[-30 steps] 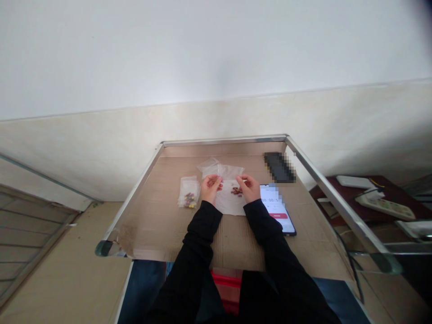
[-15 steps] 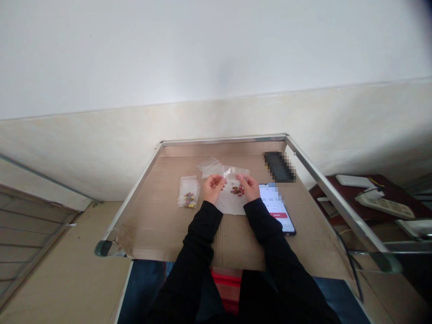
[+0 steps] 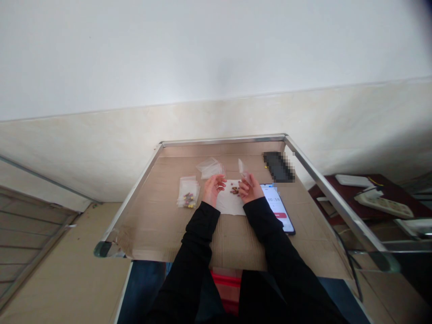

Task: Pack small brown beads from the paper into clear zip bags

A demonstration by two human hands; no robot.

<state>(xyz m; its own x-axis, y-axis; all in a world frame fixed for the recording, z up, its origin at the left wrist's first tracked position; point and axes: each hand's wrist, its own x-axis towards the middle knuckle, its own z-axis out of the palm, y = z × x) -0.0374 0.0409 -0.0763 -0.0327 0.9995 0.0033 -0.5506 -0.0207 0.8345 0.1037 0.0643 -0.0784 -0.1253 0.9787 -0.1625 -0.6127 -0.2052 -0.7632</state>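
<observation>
My right hand [image 3: 249,188] has its fingers closed on a clear plastic bag [image 3: 241,167], which stands up from the fingertips. My left hand [image 3: 212,189] is apart from the bag, with fingers loosely bent and spread and nothing visible in them. Between the hands, several small brown-red capsules [image 3: 234,189] lie on a white sheet [image 3: 230,205]. Just beyond my left hand is a loose pile of clear bags [image 3: 209,168]. To its left rest small bags holding colored capsules [image 3: 188,193], yellow and dark red among them.
A phone [image 3: 279,209] with a running timer lies beside my right wrist. Behind it is a dark, pixelated flat object [image 3: 278,167]. A metal rail [image 3: 222,138] frames the cardboard-covered table [image 3: 151,216]. A power strip [image 3: 384,203] sits on a dark stand at right.
The clear bag was stretched between both hands; now only my right hand holds it, turned upright. My left hand has let go and its fingers have loosened.
</observation>
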